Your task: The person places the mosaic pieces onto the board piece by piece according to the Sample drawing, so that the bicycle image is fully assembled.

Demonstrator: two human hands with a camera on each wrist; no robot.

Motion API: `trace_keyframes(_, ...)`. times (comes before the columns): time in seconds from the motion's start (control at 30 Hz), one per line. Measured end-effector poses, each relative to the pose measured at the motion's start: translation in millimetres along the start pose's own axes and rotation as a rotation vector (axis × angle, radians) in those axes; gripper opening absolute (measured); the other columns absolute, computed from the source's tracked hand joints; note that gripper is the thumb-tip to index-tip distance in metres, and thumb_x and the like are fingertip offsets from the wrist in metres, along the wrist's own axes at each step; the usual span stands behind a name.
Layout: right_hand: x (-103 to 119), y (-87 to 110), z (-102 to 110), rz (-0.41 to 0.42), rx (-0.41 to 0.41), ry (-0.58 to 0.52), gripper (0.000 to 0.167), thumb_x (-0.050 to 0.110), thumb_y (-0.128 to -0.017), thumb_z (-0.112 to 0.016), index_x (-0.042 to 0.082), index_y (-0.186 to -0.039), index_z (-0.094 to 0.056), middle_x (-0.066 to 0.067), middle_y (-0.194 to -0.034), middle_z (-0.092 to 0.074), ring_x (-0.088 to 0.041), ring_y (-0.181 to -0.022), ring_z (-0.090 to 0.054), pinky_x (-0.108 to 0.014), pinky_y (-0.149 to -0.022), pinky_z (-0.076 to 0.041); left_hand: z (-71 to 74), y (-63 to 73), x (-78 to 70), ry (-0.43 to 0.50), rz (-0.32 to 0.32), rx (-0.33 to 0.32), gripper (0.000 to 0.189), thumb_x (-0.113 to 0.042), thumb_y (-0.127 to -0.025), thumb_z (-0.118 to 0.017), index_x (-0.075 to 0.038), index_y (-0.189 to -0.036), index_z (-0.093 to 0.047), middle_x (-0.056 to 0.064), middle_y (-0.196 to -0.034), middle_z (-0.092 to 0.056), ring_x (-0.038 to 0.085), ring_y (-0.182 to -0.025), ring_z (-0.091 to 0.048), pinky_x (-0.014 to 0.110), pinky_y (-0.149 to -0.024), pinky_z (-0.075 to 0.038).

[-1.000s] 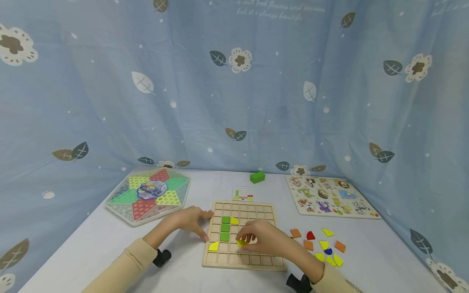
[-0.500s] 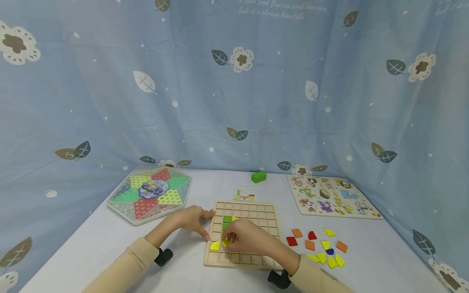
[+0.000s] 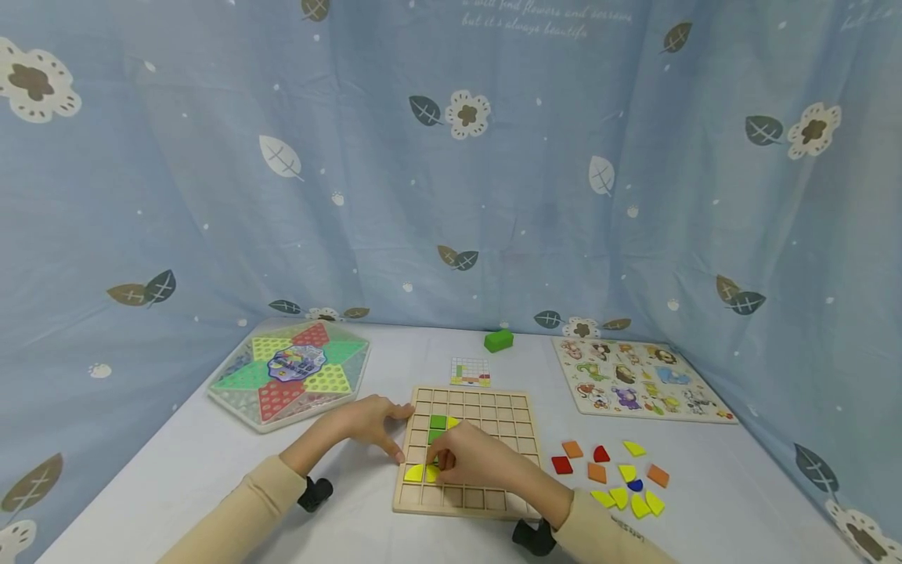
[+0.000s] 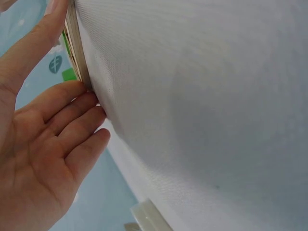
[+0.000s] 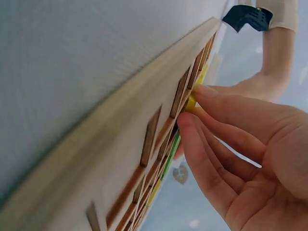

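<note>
HEAD: yellow piece (image 3: 431,474) (likely light, stiff, smooth; best held by its sides) lies at the grid board (image 3: 474,498), right under the right hand (image 3: 470,456) | LEFT WRIST: left hand (image 4: 48,149), fingers loosely extended, touches the board's edge | RIGHT WRIST: right fingers (image 5: 196,149) nearly together, pinching the piece's edge

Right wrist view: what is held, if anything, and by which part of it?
The right hand appears to pinch a yellow piece by its edge.
</note>
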State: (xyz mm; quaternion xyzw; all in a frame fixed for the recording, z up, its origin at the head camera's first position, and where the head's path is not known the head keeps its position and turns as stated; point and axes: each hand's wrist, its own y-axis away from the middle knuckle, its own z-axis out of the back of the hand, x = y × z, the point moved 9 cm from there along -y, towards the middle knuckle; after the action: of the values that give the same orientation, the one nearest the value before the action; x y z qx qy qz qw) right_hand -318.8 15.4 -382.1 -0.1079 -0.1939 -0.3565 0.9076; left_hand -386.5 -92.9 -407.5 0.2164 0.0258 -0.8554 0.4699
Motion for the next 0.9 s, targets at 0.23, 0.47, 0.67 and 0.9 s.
trace_keyframes(0.23,2.9,0.0,-1.6,0.004,-0.015,0.017,0.016,0.01,-0.079,-0.08,0.009,-0.094,-0.076,0.013,-0.07,-0.062,0.003,-0.058,-0.052,-0.011,-0.056,-0.046,0.7,0.3,-0.7,0.002,0.002,0.005,0.087,-0.041,-0.067,-0.086,-0.009,-0.139,-0.052,0.009,-0.143,-0.049,0.031,-0.132,-0.043,0.045,-0.105,-0.038)
trace_keyframes(0.47,2.0,10.7,6.7,0.027,-0.035,-0.031,0.017,0.006,-0.082,-0.075,0.009,-0.098,-0.075,0.009,-0.081,-0.068,0.004,-0.065,-0.055,-0.012,-0.061,-0.048,1.7,0.9,-1.0,0.007,0.006,-0.001,0.087,-0.041,-0.067,-0.087,-0.008,-0.139,-0.052,0.009,-0.142,-0.049,0.032,-0.132,-0.043,0.047,-0.105,-0.038)
trace_keyframes(0.67,-3.0,33.0,24.3,0.036,-0.07,-0.049,0.017,0.006,-0.084,-0.074,0.007,-0.101,-0.074,0.006,-0.09,-0.069,0.002,-0.074,-0.058,-0.016,-0.066,-0.051,2.3,1.8,-1.7,-0.001,-0.003,0.0,0.086,-0.04,-0.068,-0.086,-0.006,-0.139,-0.051,0.009,-0.143,-0.048,0.034,-0.133,-0.041,0.049,-0.105,-0.037)
trace_keyframes(0.9,-21.5,68.7,46.8,0.019,-0.126,-0.06,0.02,0.009,-0.084,-0.075,0.007,-0.104,-0.072,0.001,-0.093,-0.069,-0.009,-0.084,-0.062,-0.025,-0.071,-0.054,1.4,1.2,-0.9,-0.006,-0.006,-0.006,0.088,-0.042,-0.067,-0.086,-0.006,-0.139,-0.051,0.01,-0.143,-0.048,0.034,-0.132,-0.042,0.049,-0.104,-0.038)
